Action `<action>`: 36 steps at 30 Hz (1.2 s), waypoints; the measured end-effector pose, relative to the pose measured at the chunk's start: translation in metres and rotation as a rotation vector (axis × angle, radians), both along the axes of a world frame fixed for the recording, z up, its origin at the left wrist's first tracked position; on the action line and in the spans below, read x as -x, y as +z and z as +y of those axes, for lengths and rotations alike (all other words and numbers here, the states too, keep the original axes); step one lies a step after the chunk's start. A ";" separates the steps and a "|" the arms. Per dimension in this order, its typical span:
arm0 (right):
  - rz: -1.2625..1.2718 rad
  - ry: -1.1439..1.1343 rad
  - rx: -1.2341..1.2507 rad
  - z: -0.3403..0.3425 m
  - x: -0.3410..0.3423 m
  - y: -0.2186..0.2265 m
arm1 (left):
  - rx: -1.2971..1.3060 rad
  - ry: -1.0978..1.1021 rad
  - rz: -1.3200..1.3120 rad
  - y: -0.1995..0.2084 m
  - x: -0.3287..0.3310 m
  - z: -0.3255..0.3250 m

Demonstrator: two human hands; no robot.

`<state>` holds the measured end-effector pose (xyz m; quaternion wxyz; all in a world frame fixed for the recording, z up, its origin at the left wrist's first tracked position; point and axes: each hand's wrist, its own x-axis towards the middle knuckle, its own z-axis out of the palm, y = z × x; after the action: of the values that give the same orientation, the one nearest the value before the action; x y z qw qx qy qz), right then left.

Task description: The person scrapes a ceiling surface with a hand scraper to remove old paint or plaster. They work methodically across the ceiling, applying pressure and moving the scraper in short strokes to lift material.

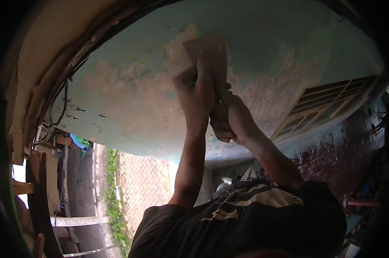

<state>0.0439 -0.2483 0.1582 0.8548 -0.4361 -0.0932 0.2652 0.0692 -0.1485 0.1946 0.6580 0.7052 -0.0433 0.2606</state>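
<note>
Both my arms are raised toward a pale green wall (263, 38) with large bare, peeling patches. A wide, flat scraper (214, 48) lies close against the wall, its broad edge pointing up and its body narrowing downward. My left hand (195, 92) is closed on the scraper's side, thumb laid up along the blade. Lower and to the right, my right hand (235, 116) wraps its fingers round what seems to be the handle, mostly hidden by the hand. Around the blade, the paint gives way to a rough greyish-pink patch (138, 88).
A slatted vent or window frame (323, 103) is set in the wall at right. Dark cables (64, 103) hang by its left edge. Below left are brick paving (140, 185), a strip of green plants (113, 193) and wooden posts (37, 180). Dim clutter stands lower right.
</note>
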 end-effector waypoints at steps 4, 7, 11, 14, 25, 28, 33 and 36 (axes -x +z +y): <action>0.013 -0.045 0.084 0.002 0.008 -0.013 | -0.005 0.038 0.046 -0.017 0.012 0.002; -0.045 -0.028 0.145 0.003 0.008 -0.013 | 0.095 0.035 0.006 -0.018 0.017 0.002; -0.035 0.092 0.180 0.004 0.004 0.004 | 0.172 0.062 -0.114 -0.019 0.026 0.011; -0.014 0.045 0.095 0.010 0.008 0.002 | 0.165 0.123 -0.112 -0.019 0.027 0.011; -0.126 -0.038 0.170 0.017 0.014 0.026 | 0.278 0.010 -0.157 -0.001 0.014 0.017; -0.207 -0.118 0.182 0.016 0.004 0.052 | 0.316 -0.067 -0.250 0.033 0.010 0.012; -0.132 -0.114 0.143 0.021 0.019 0.049 | 0.237 -0.064 -0.142 0.033 0.024 0.019; -0.067 -0.062 0.124 0.024 0.028 0.022 | 0.200 -0.005 -0.187 0.002 0.019 0.025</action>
<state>0.0161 -0.2243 0.1804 0.8305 -0.4994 -0.0917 0.2291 0.0501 -0.1230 0.1967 0.7189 0.6084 -0.0801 0.3265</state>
